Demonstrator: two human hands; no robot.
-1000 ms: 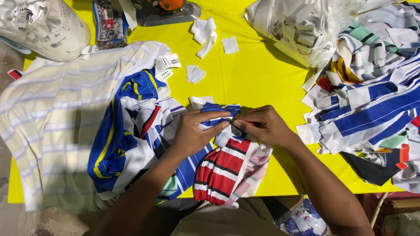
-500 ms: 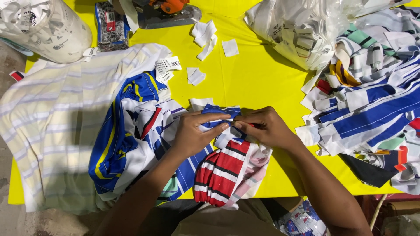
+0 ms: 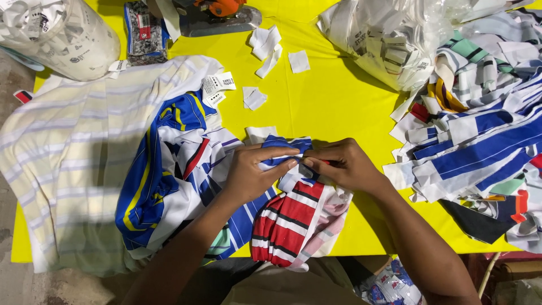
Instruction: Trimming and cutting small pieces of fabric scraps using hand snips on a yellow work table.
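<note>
Nearest the camera, a red-striped cloth (image 3: 285, 223) hangs over the front edge of the yellow worktop (image 3: 333, 107), under the wrists. Just above it both hands meet on a blue-and-white strip (image 3: 280, 153). The left hand (image 3: 251, 172) has its fingers curled shut, pinching the strip between thumb and fingertips. The right hand (image 3: 345, 165) is closed too, its fingertips pressed together at the strip's right end, where something small and dark sits (too small to tell what it is). The two hands touch at the fingertips.

To the left of the hands lies a bundle of blue cloth (image 3: 152, 181) with yellow trim, resting on a pale striped shirt (image 3: 73, 158) spread flat across the left of the worktop. To the right, well apart from the hands, a heap of cut strips (image 3: 480, 141) in blue, white, green and red.

Further off, paper tags (image 3: 217, 87) and white scraps (image 3: 265, 45) lie on the bare yellow. At the far edge sit a clear bag (image 3: 389, 39) of scraps on the right, a white bag (image 3: 62, 36) at the left corner, and an orange tool (image 3: 220, 14) between them.
</note>
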